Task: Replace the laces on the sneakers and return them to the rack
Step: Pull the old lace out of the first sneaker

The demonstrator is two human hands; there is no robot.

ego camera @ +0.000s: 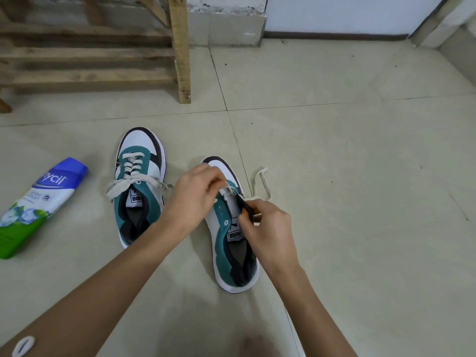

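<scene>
Two green, white and black sneakers stand on the tiled floor. The left sneaker (140, 186) carries a cream lace, loosely tied. The right sneaker (233, 243) has bare upper eyelets. My left hand (198, 191) pinches the cream lace (261, 185) near the toe-end eyelets; the lace's free end trails onto the floor to the right. My right hand (265, 228) grips the right sneaker's edge at the eyelet row, beside the tongue.
A wooden shoe rack (103, 52) stands at the back left. A blue, white and green powder bottle (38, 207) lies on the floor left of the sneakers. Open tiled floor (360, 163) stretches to the right, up to the wall.
</scene>
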